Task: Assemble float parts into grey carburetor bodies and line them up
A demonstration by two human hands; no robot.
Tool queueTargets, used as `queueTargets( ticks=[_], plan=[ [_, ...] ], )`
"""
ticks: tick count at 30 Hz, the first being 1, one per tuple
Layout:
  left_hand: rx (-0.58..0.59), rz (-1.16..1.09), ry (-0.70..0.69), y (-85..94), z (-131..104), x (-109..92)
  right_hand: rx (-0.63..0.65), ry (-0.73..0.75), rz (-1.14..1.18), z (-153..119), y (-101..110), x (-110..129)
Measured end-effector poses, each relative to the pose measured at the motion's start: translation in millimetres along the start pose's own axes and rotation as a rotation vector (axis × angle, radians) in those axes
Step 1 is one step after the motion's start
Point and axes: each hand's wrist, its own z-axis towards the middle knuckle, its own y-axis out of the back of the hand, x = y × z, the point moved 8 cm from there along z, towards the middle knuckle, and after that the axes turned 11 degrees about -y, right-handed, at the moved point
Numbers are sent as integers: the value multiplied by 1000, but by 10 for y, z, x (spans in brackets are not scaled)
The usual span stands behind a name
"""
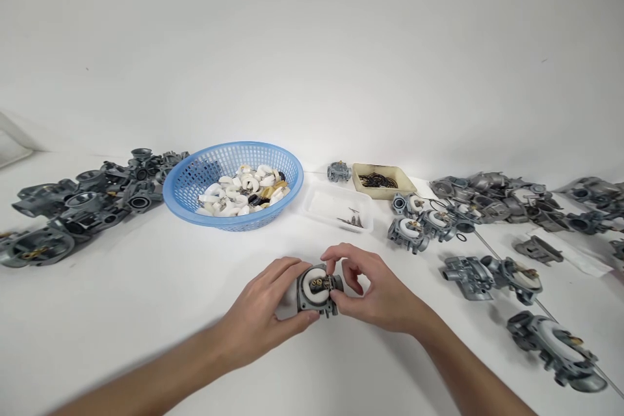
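A grey metal carburetor body (302, 302) lies on the white table in front of me, its open bowl side facing up. Inside sits a white C-shaped float (309, 286) around two brass jets (316, 283). My left hand (268, 305) grips the carburetor from the left, fingers along the far side and thumb at the near edge. With thumb and index finger, my right hand (373, 286) presses on both sides of the float's hinge end. Whether a small pin is between those fingertips, I cannot tell.
Behind stands a blue basket (182, 213) of floats. Beside it are a white tray (312, 211) with small metal pieces and a cream tray (390, 194) of black rings. Carburetors crowd the left (92, 205) and right (470, 276); a rod crosses the right side.
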Motion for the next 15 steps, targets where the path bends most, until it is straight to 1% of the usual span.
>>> queueTargets(
  ticks=[8, 15],
  plan=[
    [25, -22, 14, -5, -3, -7, 1, 6, -1, 10, -4, -13],
    [28, -9, 8, -12, -2, -5, 37, 8, -19, 8, -26, -13]
  ],
)
